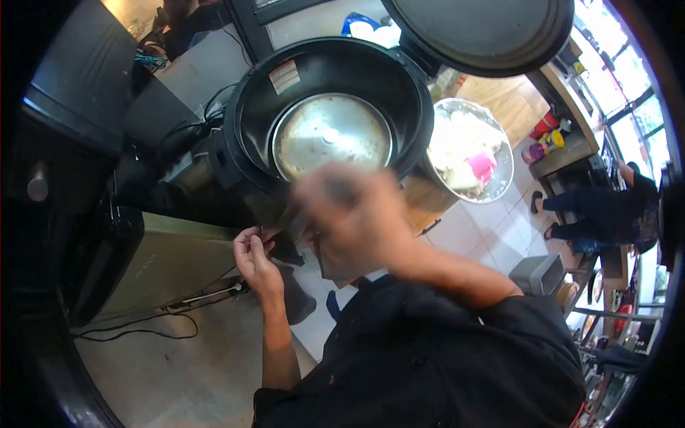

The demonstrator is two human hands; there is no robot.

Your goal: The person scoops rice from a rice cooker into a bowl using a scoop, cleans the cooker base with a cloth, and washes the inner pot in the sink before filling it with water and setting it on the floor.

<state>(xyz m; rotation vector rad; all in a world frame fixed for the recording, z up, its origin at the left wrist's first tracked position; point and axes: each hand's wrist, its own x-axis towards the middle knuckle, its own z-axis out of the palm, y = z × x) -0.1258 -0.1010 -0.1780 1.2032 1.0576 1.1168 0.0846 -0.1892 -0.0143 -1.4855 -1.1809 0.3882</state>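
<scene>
A large black electric cooker (246, 135) stands in front of me with its lid (478, 28) swung open to the back right. Its inner pot is out, and a round, stained metal plate (332, 135) shows at the bottom. My right hand (349, 214) is smeared by motion in front of the cooker's near rim; its fingers and anything in them cannot be made out. Below the cooker's near left side is my left hand (255, 260), palm up with its fingers curled in. What those fingers hold, if anything, is hidden.
Right of the cooker, a metal bowl (508, 167) holds white rice and a pink utensil (481, 166) on a wooden surface. An olive-coloured appliance (178, 264) stands at the left, with a black cable (143, 329) below. Another person (599, 210) stands at the far right.
</scene>
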